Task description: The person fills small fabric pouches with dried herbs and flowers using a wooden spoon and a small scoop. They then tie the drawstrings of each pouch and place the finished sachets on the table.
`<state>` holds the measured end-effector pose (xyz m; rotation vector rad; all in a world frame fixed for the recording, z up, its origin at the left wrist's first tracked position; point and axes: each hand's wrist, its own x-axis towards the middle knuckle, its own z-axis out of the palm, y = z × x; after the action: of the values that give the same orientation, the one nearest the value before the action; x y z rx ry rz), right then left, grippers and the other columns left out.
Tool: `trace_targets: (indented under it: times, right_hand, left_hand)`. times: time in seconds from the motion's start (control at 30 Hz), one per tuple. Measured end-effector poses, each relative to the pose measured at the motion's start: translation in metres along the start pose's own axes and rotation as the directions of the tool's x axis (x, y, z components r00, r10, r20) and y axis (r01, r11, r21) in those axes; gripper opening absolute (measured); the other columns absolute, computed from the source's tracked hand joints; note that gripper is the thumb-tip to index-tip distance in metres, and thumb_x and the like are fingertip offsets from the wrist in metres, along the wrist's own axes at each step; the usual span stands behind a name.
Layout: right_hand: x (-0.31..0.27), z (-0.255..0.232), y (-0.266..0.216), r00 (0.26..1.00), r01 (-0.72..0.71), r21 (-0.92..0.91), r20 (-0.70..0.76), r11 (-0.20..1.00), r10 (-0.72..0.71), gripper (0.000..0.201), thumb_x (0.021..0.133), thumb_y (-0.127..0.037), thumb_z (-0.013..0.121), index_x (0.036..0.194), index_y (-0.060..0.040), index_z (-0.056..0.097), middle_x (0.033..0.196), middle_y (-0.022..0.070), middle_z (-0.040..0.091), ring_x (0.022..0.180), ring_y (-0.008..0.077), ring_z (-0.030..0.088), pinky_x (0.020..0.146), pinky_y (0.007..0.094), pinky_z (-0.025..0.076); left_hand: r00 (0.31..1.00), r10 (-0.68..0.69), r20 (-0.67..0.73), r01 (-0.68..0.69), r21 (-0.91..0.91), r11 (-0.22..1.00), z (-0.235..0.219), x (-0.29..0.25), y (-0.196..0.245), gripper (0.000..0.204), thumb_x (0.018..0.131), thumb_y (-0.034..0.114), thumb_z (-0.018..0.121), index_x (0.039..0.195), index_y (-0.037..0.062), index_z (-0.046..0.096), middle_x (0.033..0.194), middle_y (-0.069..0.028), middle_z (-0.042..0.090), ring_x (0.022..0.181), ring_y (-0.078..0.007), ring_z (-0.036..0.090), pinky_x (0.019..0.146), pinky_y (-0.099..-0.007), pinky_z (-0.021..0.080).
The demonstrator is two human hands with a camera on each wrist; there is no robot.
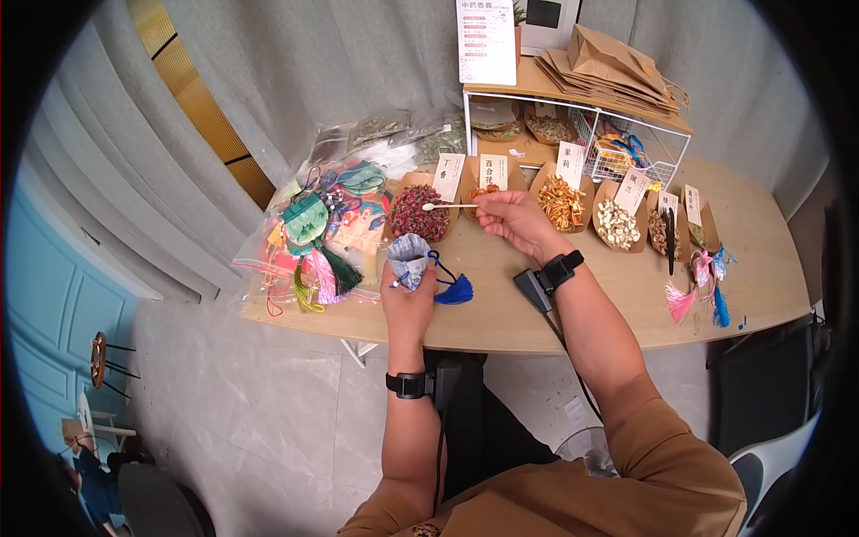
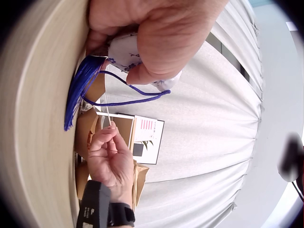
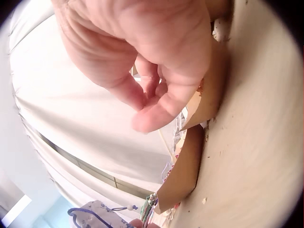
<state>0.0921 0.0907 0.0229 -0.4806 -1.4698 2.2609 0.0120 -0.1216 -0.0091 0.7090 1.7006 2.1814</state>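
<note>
My left hand point(image 1: 409, 309) grips a small white-and-blue drawstring pouch point(image 1: 410, 253), its mouth facing up, close in front of a paper tray of dark red dried buds point(image 1: 416, 224). From the pouch hang a blue cord and a blue tassel point(image 1: 458, 289); in the left wrist view my thumb lies across the patterned cloth point(image 2: 122, 53). Between thumb and fingers, my right hand point(image 1: 519, 224) pinches the handle of a small pale spoon point(image 1: 455, 207). The spoon's bowl points left and overlaps the buds in the head view. My right hand partly covers a tray of orange dried pieces point(image 1: 483, 190).
Labelled trays of dried yellow flowers point(image 1: 562, 206), white pieces point(image 1: 617, 224) and other herbs line the table's right side. Tasselled sachets point(image 1: 309, 219) on plastic bags lie left. Behind stands a shelf point(image 1: 528, 80) with paper bags point(image 1: 608, 67). Pink and blue tassels point(image 1: 702, 286) lie far right.
</note>
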Motion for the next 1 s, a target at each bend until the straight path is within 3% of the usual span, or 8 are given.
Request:
trace_targets:
  times: [0.27, 0.47, 1.0]
  right_hand:
    - [0.0024, -0.0006, 0.0061, 0.999, 0.028, -0.103, -0.024, 0.994, -0.031, 0.014, 0.091, -0.005, 0.063, 0.101, 0.0036, 0.066, 0.085, 0.0064, 0.066, 0.071, 0.012, 0.063, 0.064, 0.0237, 0.053]
    - [0.0018, 0.002, 0.0078, 1.0, -0.023, -0.182, 0.001, 0.983, 0.024, 0.014, 0.092, -0.006, 0.062, 0.102, 0.0035, 0.066, 0.086, 0.0072, 0.066, 0.074, 0.0136, 0.064, 0.066, 0.0256, 0.055]
    - [0.0035, 0.0016, 0.0095, 0.998, -0.064, -0.134, 0.007, 0.989, 0.066, 0.017, 0.093, -0.009, 0.062, 0.104, 0.003, 0.065, 0.086, 0.0058, 0.067, 0.073, 0.0117, 0.064, 0.066, 0.0226, 0.055]
  left_hand:
    - [1.0, 0.0, -0.002, 0.0, 0.018, 1.0, 0.0002, 0.0002, 0.0012, 0.029, 0.086, -0.001, 0.064, 0.113, 0.0021, 0.054, 0.082, 0.0003, 0.06, 0.066, -0.0054, 0.054, 0.054, -0.0209, 0.044]
    - [1.0, -0.001, -0.001, 0.001, -0.006, 1.0, 0.0007, -0.0004, 0.0023, 0.031, 0.086, -0.002, 0.064, 0.115, 0.0021, 0.053, 0.083, 0.0004, 0.06, 0.066, -0.0052, 0.053, 0.054, -0.0208, 0.044]
    - [1.0, -0.019, 0.003, 0.019, -0.008, 1.0, 0.0, 0.0005, -0.0005, 0.028, 0.087, -0.003, 0.064, 0.112, 0.002, 0.053, 0.082, 0.0, 0.059, 0.065, -0.0055, 0.054, 0.054, -0.0205, 0.044]
